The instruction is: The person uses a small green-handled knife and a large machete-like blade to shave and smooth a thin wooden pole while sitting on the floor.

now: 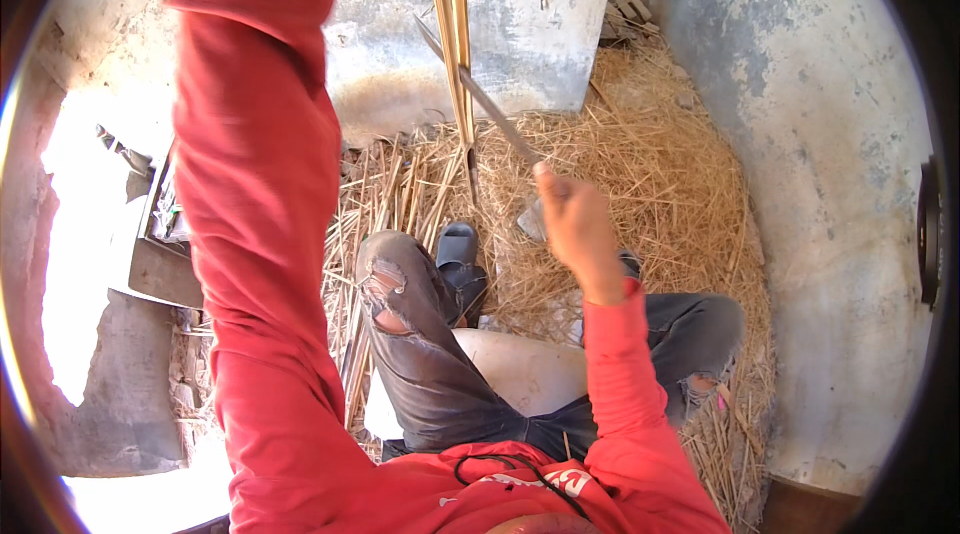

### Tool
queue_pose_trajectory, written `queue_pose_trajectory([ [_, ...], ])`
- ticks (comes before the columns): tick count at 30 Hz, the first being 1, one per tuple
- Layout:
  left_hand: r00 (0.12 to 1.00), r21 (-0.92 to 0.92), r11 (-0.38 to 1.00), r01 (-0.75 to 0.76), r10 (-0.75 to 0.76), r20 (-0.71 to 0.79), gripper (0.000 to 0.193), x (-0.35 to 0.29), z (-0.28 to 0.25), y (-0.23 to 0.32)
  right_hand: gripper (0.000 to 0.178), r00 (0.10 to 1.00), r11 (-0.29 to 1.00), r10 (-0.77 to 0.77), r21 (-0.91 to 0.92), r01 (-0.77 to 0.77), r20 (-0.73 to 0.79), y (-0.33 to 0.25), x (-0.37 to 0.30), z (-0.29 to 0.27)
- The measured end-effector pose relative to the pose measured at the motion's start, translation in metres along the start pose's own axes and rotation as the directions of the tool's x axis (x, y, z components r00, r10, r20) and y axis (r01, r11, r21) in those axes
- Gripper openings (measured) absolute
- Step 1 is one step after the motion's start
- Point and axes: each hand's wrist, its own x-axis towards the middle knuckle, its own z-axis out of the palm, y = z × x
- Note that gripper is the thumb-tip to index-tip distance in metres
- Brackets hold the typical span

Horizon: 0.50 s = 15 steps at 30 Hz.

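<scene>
At far centre, cane point(460, 34) is crossed by knife point(500, 121), clenched in right hand point(580, 227) fingers; splitting judged begun, unfinished; left hand fingers unseen, can't tell.

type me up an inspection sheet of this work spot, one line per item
surface: floor strewn with loose straw, longer cut stalks on the left
job's things: long blade crossing upright pale strips; whether it passes between them is unclear
clutter: dark slipper beside the person's left knee
grip: right hand closed around the near end of the blade; left hand out of view, its red sleeve raised
cables: nothing seen
surroundings: patchy grey wall on the right, mottled pale panel ahead, glaring light at left
</scene>
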Motion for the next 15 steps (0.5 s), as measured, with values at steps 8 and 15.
queue_pose_trajectory([
  [8,0.962,0.130,0.969,0.212,-0.183,-0.202,0.030,-0.120,0.054,-0.086,0.071,0.996,0.996,0.079,-0.040,-0.080,-0.042,0.132,-0.020,0.168],
  [15,0.938,-0.024,0.964,0.266,-0.264,-0.227,0.024,-0.117,0.061,-0.098,0.072,0.789,0.703,0.426,0.387,-0.597,0.442,0.132,-0.027,0.152],
])
